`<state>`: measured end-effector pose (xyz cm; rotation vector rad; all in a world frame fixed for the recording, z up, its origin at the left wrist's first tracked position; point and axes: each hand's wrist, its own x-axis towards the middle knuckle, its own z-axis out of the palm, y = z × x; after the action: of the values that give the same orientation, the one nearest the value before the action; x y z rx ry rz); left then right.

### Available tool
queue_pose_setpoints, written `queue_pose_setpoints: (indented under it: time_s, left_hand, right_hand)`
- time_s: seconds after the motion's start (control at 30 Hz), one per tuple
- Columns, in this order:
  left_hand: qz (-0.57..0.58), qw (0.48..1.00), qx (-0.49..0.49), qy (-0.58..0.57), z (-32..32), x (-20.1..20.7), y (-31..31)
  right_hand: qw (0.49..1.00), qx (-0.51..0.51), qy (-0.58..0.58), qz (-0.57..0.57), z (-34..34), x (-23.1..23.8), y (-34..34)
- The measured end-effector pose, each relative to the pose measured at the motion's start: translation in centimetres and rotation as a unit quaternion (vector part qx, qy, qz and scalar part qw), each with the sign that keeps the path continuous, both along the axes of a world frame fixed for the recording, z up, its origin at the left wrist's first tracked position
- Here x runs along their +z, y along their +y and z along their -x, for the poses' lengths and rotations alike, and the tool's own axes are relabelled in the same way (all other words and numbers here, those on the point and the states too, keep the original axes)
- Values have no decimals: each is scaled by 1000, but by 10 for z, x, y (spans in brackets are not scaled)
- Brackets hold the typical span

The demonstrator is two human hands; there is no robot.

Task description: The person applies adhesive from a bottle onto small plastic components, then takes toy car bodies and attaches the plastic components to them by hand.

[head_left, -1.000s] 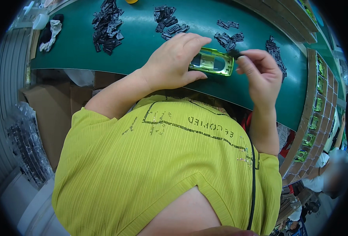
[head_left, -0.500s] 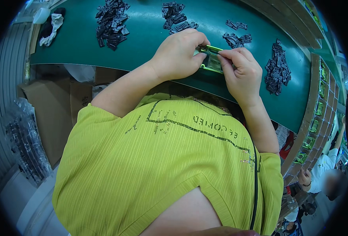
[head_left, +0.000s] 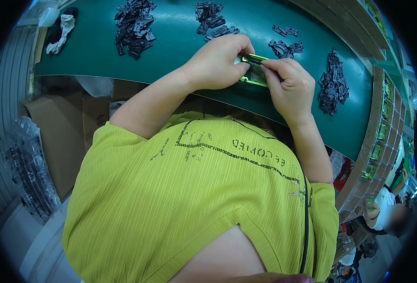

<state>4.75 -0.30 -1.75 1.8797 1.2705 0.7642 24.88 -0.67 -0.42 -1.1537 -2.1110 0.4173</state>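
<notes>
Over the table's near edge, a bright green rectangular frame-like part [head_left: 257, 81] is held between my two hands. My left hand [head_left: 220, 62] pinches its left end between thumb and fingers. At the right end, my right hand [head_left: 291, 85] is closed, its thumb and index finger pressed together on the part's upper side. A dark piece shows along the upper rim near these fingertips; whether I hold it separately is too small to tell. Beyond my hands lie piles of small black plastic parts, one pile [head_left: 216, 21] just past my left hand and another [head_left: 286, 48] past my right.
More black parts are heaped at the left [head_left: 134, 28] and right [head_left: 334, 85] of the green table [head_left: 86, 56]. A conveyor [head_left: 375, 122] along the right carries several green parts. Another person [head_left: 383, 207] works beside it. Cardboard boxes [head_left: 57, 127] stand below the table at left.
My hands stay nearly in place on the green part, with small finger shifts. Along the conveyor, the other person's hand has moved and now holds a green part.
</notes>
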Motion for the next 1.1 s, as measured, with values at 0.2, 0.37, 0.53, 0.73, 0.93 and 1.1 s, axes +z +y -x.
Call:
queue_pose_setpoints:
  time_s: [0.2, 0.37, 0.53, 0.73, 0.93, 1.1]
  left_hand:
    - [6, 1000, -15, -3, 0, 4, 4]
    - [13, 1000, -11, 22, -1, 4, 9]
    - [26, 1000, -4, 3, -1, 2, 15]
    - [51, 999, -3, 8, 0, 4, 20]
    - [-126, 987, -53, 85, 7, 8, 10]
    - [-199, 963, -87, 163, -2, 14, 3]
  right_hand:
    - [999, -8, 13, -36, 2, -7, 0]
    - [998, 0, 2, -66, 4, -8, -1]
    - [992, -43, -52, -110, 4, 0, 3]
    - [979, 45, -159, -124, -7, 12, 21]
    - [964, 119, -212, -104, -11, 13, 24]
    - [926, 215, -277, -140, -6, 16, 28]
